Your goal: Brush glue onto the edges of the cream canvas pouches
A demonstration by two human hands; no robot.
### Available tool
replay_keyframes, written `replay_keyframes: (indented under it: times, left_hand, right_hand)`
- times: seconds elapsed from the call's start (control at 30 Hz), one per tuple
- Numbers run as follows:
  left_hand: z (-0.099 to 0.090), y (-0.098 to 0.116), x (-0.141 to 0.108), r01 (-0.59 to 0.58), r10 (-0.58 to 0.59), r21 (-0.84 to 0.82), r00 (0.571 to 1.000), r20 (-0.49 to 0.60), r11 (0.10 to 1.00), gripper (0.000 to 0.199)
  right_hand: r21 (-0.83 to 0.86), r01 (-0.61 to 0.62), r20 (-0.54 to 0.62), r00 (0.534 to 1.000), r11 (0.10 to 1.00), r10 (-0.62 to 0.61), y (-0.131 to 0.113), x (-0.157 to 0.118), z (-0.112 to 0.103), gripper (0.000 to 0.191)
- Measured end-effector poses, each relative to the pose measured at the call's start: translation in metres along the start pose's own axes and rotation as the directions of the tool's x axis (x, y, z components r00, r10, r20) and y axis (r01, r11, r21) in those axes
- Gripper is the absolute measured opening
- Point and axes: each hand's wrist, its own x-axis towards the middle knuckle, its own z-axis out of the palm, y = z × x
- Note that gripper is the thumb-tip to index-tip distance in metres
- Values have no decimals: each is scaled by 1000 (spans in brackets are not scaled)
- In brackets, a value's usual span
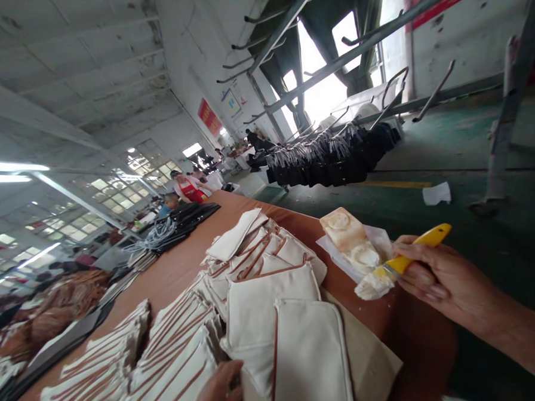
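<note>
A brush with a yellow handle [433,236] is held in my right hand [433,272], its bristles coated with a pale paste, beside a stained block-shaped container [347,235] on white paper at the table's right edge. My left hand [220,389] is at the bottom, next to the cream pieces, its fingers bent and partly cut off by the frame; what it holds, if anything, is hidden. In front of me lie a cream panel with brown edging [309,360] and another cream panel [270,305], on a beige sheet [367,354].
Rows of cream pieces with brown edges [172,349] cover the left of the brown table [176,265]. Black pieces [188,225] and grey cords lie farther back. A metal rack [358,55] with hanging black items stands beyond the right edge. A person in a red apron [190,189] is far off.
</note>
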Motion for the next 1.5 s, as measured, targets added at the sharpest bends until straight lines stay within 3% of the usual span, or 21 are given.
replay_keyframes:
  times: [0.07,0.2,0.37,0.5,0.63,0.83,1.07,1.2,1.4,1.5]
  left_hand:
    - [30,28,18,26,-26,-1,992,120,1000,35]
    - [85,74,55,115,-116,50,993,24,992,43]
    - [119,75,73,263,-259,44,963,-79,964,39]
    - [122,77,68,179,-182,-63,982,-50,982,34]
    - [120,97,52,47,-64,-219,996,-70,975,39]
    - [125,122,24,-231,106,-595,965,-238,770,36]
    - [133,136,13,-412,292,-557,910,-295,722,26]
    - [134,137,11,-421,318,-586,907,-277,692,21]
    - [130,147,8,-409,327,-597,912,-247,690,24]
    - [126,153,5,-446,384,-548,894,-230,708,28]
  right_hand:
    - [-13,-17,9,1000,1000,17,12,0,5,14]
    - [-82,-42,24,999,996,44,30,-2,7,17]
    - [-116,-80,10,997,990,82,38,0,1,20]
    - [-126,-101,19,994,987,105,44,7,9,24]
    - [-212,-105,67,990,972,121,50,16,24,32]
    - [-376,33,123,992,926,14,45,27,40,33]
    - [-603,184,287,958,776,-4,42,33,50,32]
    - [-642,277,297,949,715,-102,34,37,52,31]
    - [-708,326,368,927,626,-67,23,25,52,28]
    - [-706,378,376,917,599,-135,25,25,49,26]
